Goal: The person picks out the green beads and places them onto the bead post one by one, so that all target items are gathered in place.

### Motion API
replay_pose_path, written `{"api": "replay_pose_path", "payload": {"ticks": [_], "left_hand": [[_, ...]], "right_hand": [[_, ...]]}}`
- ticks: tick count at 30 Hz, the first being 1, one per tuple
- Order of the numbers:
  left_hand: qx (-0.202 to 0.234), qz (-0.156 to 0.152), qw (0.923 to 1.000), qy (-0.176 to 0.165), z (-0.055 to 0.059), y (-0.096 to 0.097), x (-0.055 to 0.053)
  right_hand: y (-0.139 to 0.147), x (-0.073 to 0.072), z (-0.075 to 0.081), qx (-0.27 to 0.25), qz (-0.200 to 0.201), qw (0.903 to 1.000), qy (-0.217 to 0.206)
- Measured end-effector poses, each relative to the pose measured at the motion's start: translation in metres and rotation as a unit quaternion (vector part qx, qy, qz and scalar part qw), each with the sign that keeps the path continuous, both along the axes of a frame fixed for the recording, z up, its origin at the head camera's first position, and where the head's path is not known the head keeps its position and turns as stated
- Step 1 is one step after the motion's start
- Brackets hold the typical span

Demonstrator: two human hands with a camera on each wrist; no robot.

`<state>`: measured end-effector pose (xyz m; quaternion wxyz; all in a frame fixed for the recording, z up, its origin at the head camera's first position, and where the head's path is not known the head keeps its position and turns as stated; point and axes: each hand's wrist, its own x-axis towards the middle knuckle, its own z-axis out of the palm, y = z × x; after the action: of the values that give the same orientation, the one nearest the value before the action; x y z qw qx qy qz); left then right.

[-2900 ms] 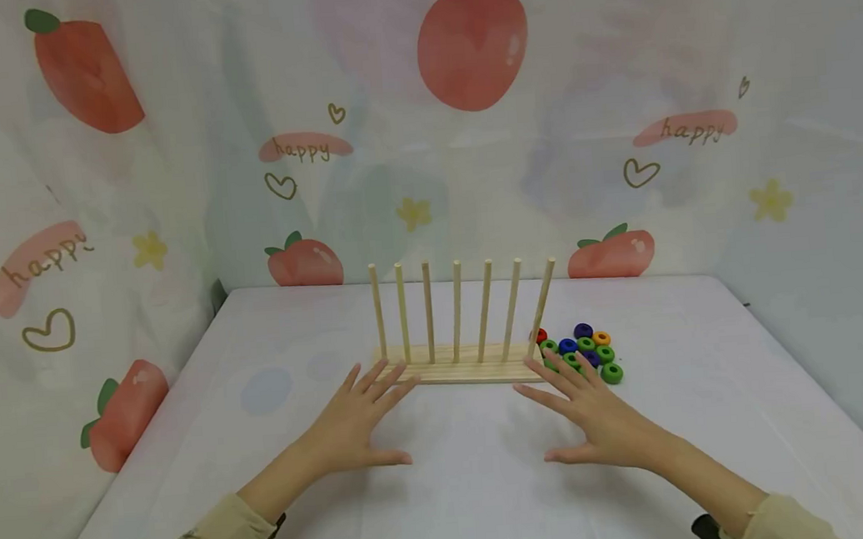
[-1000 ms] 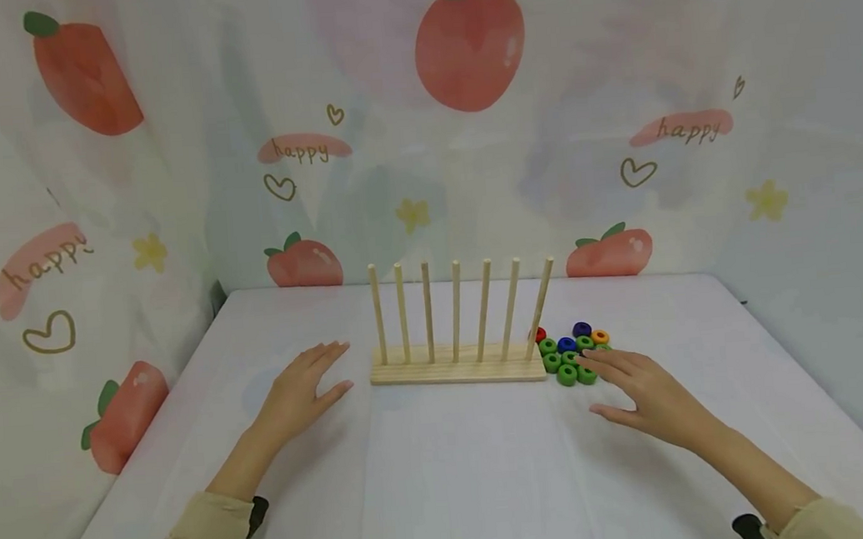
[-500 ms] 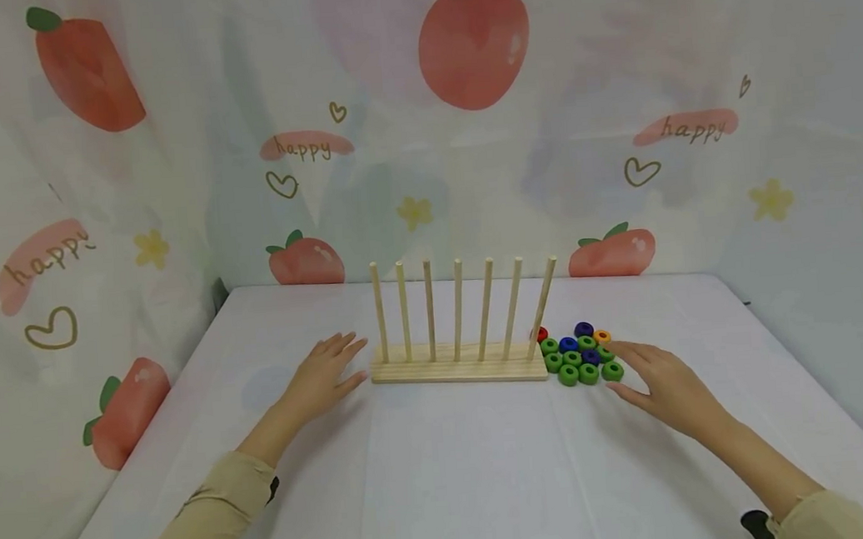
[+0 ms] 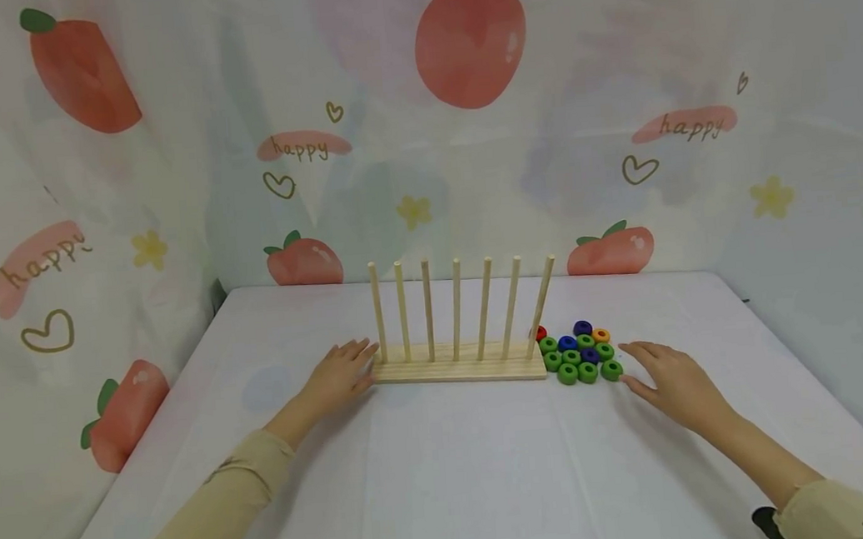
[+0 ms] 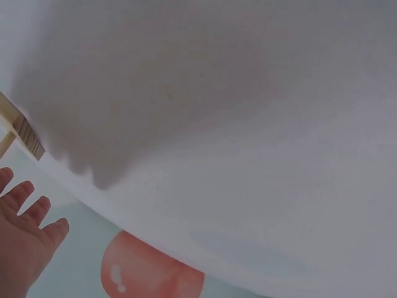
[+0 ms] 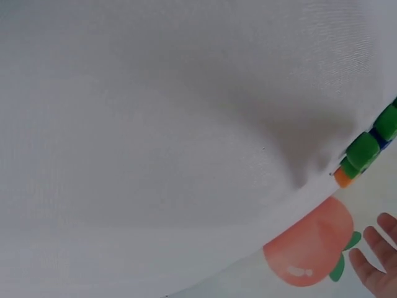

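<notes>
A pale wooden rack (image 4: 459, 372) with a row of several upright pegs stands in the middle of the table, its pegs bare. My left hand (image 4: 336, 378) is at the rack's left end, fingertips right at the base, fingers extended and slightly spread. The left wrist view shows the rack's end (image 5: 26, 135) near these fingers. To the right of the rack lies a cluster of small ring-shaped beads, mostly green (image 4: 587, 372), with blue, red and orange (image 4: 601, 336) ones. My right hand (image 4: 676, 382) is just right of the cluster, fingers loosely extended, holding nothing.
A white cloth covers the table (image 4: 460, 468). Behind and at both sides hang cloth walls (image 4: 373, 73) printed with fruit, hearts and flowers. The red bead (image 4: 541, 333) sits partly behind the rack's rightmost peg.
Both hands began in front of the rack and moved outward. The left hand then came back right to the rack's left end. The right hand drew off the beads to their right side.
</notes>
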<state>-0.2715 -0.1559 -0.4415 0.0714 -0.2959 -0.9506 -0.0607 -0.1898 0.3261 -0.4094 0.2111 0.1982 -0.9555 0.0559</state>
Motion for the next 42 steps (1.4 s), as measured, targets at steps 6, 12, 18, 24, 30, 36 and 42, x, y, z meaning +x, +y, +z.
{"api": "replay_pose_path", "payload": {"ticks": [6,12,18,24,30,36,42], "left_hand": [[0.016,-0.004,0.9996,-0.023,-0.003,0.002,-0.001],[0.015,-0.004,0.9977,-0.066,-0.008,0.002,-0.004],[0.016,-0.001,0.9975,-0.069,-0.015,0.001,-0.007],[0.016,0.002,0.9958,-0.09,-0.022,0.001,-0.009],[0.013,0.007,0.9953,-0.096,-0.029,0.001,-0.008],[0.029,0.012,0.9944,-0.101,-0.031,0.004,-0.006],[0.034,0.02,0.9939,-0.103,-0.033,0.005,-0.004]], "right_hand": [[0.003,-0.003,-0.001,-0.02,-0.012,0.9984,-0.052],[0.003,-0.006,-0.001,-0.066,-0.036,0.9892,-0.126],[0.007,-0.013,-0.004,-0.111,-0.043,0.9753,-0.186],[0.009,-0.016,-0.004,-0.15,-0.04,0.9576,-0.243],[0.009,-0.02,-0.006,-0.16,-0.04,0.9481,-0.272],[0.012,-0.022,-0.008,-0.166,-0.045,0.9424,-0.287],[0.012,-0.023,-0.012,-0.166,-0.032,0.9495,-0.264]]}}
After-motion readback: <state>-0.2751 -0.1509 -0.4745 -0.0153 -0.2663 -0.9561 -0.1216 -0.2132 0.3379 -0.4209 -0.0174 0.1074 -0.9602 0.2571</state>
